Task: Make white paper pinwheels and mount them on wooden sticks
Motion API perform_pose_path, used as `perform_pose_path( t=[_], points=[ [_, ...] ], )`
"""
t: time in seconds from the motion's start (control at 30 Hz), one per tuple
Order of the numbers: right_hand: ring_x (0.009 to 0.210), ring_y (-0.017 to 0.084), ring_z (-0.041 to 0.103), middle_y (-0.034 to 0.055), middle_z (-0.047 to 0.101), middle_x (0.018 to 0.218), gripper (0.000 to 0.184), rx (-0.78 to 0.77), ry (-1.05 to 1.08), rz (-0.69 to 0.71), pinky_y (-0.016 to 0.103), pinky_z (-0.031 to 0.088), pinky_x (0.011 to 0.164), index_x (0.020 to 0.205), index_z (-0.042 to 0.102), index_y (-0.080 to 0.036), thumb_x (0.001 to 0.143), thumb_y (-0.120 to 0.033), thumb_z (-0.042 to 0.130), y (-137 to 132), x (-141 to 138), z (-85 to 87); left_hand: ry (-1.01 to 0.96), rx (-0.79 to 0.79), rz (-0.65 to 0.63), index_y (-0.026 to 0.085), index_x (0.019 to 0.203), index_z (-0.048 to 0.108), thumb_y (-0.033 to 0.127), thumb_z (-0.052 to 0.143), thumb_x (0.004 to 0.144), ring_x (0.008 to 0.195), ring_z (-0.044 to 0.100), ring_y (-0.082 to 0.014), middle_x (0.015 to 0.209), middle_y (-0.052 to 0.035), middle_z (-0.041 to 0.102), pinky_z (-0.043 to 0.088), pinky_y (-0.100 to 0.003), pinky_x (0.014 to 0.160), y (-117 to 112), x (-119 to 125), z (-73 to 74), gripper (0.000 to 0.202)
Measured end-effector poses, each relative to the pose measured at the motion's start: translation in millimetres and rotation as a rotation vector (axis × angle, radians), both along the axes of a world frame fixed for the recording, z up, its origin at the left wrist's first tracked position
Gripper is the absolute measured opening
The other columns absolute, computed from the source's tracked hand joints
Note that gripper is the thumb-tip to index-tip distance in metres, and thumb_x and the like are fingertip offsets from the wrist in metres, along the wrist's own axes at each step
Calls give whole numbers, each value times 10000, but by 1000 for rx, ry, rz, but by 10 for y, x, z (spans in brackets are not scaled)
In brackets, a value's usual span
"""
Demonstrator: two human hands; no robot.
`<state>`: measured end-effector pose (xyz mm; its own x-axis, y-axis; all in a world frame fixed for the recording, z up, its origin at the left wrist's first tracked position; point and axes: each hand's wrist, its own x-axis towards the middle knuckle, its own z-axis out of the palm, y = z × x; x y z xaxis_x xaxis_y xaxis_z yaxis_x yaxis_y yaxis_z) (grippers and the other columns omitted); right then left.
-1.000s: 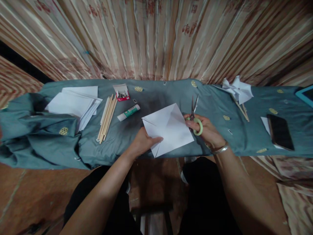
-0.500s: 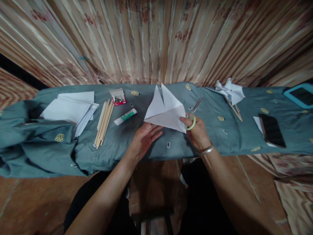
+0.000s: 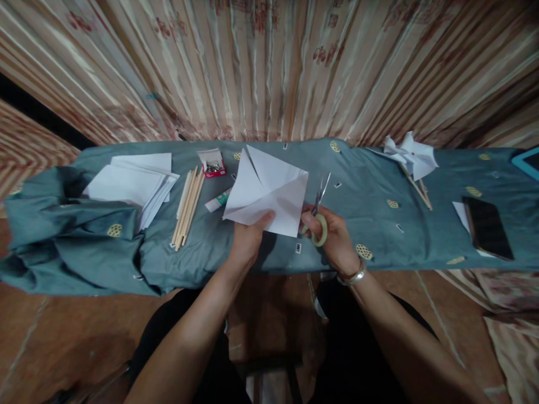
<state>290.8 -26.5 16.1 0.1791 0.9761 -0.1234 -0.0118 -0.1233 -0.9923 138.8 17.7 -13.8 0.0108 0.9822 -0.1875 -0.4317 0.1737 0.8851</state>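
Note:
My left hand pinches the lower edge of a white paper sheet, thumb on top and the other fingers underneath. Creases cross the sheet, and a cut runs inward from its upper left corner. Just right of the paper, my right hand grips scissors with pale green handles; their blades point up and away from me and look slightly parted. Behind the sheet's left side a glue stick is partly covered.
On the cloth-covered table lie a paper stack, several wooden sticks and a red box of small metal pins. To the right are a paper pinwheel on sticks, a phone and a blue-edged device.
The paper has passed from my right hand to my left and turned, its cut corner now at upper left. My right hand has drawn off the sheet, still with the scissors. The view has shifted slightly.

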Motion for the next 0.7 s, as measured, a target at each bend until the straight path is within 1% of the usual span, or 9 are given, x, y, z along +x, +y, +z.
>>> perform_pose_path(
  t=[0.07, 0.13, 0.2, 0.27, 0.33, 0.4, 0.6, 0.7],
  points=[
    [602, 131, 597, 5, 659, 671, 428, -56, -21, 142, 244, 457, 538, 871, 639, -187, 724, -582, 713, -101, 43, 57, 62, 56, 68, 171, 1122, 622, 225, 798, 597, 1014, 648, -238, 1118, -87, 700, 490, -392, 948, 67, -79, -5, 557],
    [630, 139, 621, 38, 690, 733, 474, -156, -23, 306, 242, 468, 532, 914, 642, -170, 732, -604, 699, -199, 72, 99, 83, 112, 111, 180, 1162, 606, 225, 801, 591, 1006, 649, -228, 1122, -81, 699, 493, -378, 943, 122, -152, 13, 605],
    [604, 128, 617, 40, 684, 728, 493, -253, -22, 454, 239, 480, 527, 904, 645, -152, 720, -605, 712, -275, 77, 119, 87, 153, 123, 182, 1187, 596, 226, 801, 597, 1000, 654, -224, 1112, -80, 702, 494, -372, 945, 152, -207, 36, 626],
    [576, 114, 608, 25, 667, 697, 494, -319, -9, 546, 237, 500, 541, 870, 648, -141, 702, -598, 732, -317, 64, 121, 94, 174, 118, 183, 1205, 587, 228, 801, 604, 1004, 657, -227, 1103, -80, 706, 493, -373, 948, 160, -238, 50, 640],
    [567, 106, 606, 15, 659, 678, 490, -355, 11, 580, 230, 510, 548, 849, 652, -137, 686, -589, 748, -329, 46, 112, 106, 176, 112, 185, 1219, 579, 231, 803, 609, 1009, 657, -231, 1094, -78, 708, 493, -376, 948, 154, -249, 52, 652],
    [560, 99, 603, 12, 656, 668, 480, -360, 24, 582, 218, 508, 540, 837, 654, -137, 680, -579, 756, -322, 33, 99, 118, 168, 101, 189, 1226, 576, 239, 804, 619, 1004, 656, -229, 1082, -74, 712, 494, -374, 946, 142, -244, 49, 650],
    [530, 102, 584, 11, 635, 633, 427, -301, 51, 578, 222, 488, 505, 793, 649, -146, 716, -558, 735, -295, 20, 61, 148, 138, 85, 209, 1225, 586, 237, 799, 626, 1044, 646, -230, 1054, -52, 720, 483, -351, 962, 115, -195, 76, 636],
    [535, 111, 587, 23, 637, 641, 460, -307, 23, 575, 233, 481, 503, 796, 655, -140, 716, -588, 720, -296, 24, 46, 144, 142, 71, 233, 1218, 594, 234, 798, 627, 1053, 643, -229, 1065, -44, 717, 482, -340, 959, 102, -181, 86, 626]
  ],
)
